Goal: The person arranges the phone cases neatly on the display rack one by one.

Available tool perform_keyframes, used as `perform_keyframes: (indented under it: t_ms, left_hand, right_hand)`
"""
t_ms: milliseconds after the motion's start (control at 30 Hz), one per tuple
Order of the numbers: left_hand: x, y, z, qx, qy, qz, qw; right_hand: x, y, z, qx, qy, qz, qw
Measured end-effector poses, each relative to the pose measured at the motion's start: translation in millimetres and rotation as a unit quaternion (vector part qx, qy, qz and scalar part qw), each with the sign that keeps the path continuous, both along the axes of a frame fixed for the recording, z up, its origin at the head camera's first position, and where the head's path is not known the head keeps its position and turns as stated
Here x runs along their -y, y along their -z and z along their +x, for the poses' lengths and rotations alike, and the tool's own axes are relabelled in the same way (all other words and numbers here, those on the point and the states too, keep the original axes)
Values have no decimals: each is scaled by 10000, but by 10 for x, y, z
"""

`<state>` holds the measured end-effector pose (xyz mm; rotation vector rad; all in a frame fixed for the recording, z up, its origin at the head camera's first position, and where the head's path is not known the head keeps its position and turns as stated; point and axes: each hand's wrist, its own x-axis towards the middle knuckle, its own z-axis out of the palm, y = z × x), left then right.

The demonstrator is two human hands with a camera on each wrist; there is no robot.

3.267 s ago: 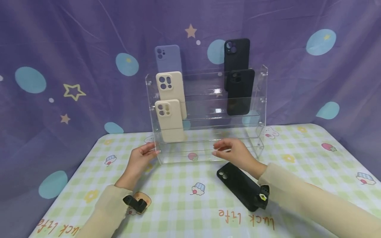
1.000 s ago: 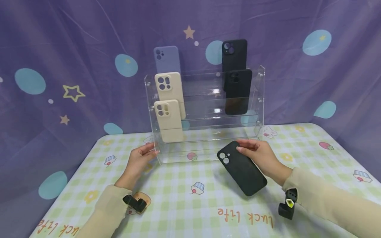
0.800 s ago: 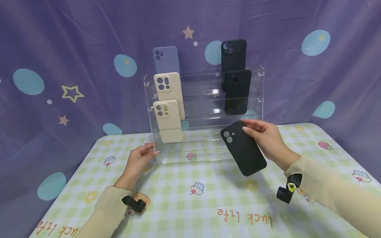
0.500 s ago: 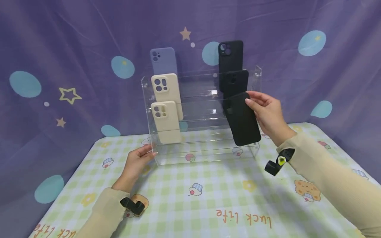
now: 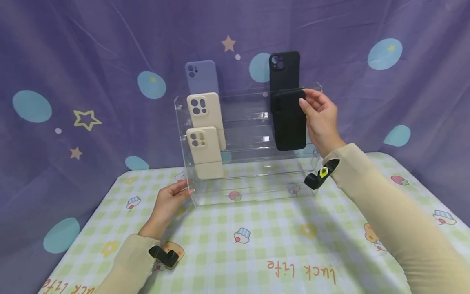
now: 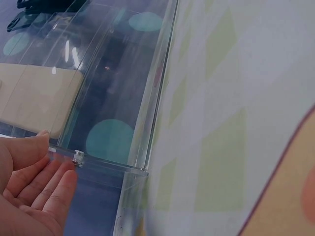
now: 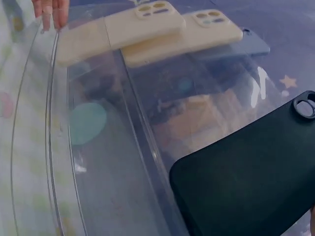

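Note:
My right hand (image 5: pixel 320 119) pinches a black phone case (image 5: pixel 290 122) by its upper right edge and holds it upright against the right side of the clear acrylic tiered rack (image 5: pixel 253 192). It covers most of another black case behind it. A third black case (image 5: pixel 284 68) stands on the top tier. In the right wrist view the held black case (image 7: pixel 246 182) fills the lower right. My left hand (image 5: pixel 169 200) rests straight fingers on the rack's lower left front corner, and its fingertips (image 6: pixel 54 184) touch the clear edge (image 6: pixel 106 164).
On the rack's left side stand a lilac case (image 5: pixel 201 75) and two beige cases (image 5: pixel 204 109) (image 5: pixel 204 154). The rack sits at the back of a green checked tablecloth (image 5: pixel 257 245). A purple star-print curtain (image 5: pixel 92 61) hangs behind.
My right hand picked the black case up off the tablecloth and lifted it to the rack's right side, now at the middle tier. The left hand stayed on the rack's corner.

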<state>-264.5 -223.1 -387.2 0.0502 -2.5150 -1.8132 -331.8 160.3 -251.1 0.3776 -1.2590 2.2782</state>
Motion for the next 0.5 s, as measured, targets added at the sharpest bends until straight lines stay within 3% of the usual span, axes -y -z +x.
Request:
perform_keyframes:
  t_ms: [300,500]
  left_hand:
    - [-14,26,-22,-14,-41,73,10000]
    - [-10,23,-32,-52,-61,139,9999]
  right_hand:
    - [-5,296,11,168,516,813,9952]
    - [43,412,109,537,1173,1300,9831]
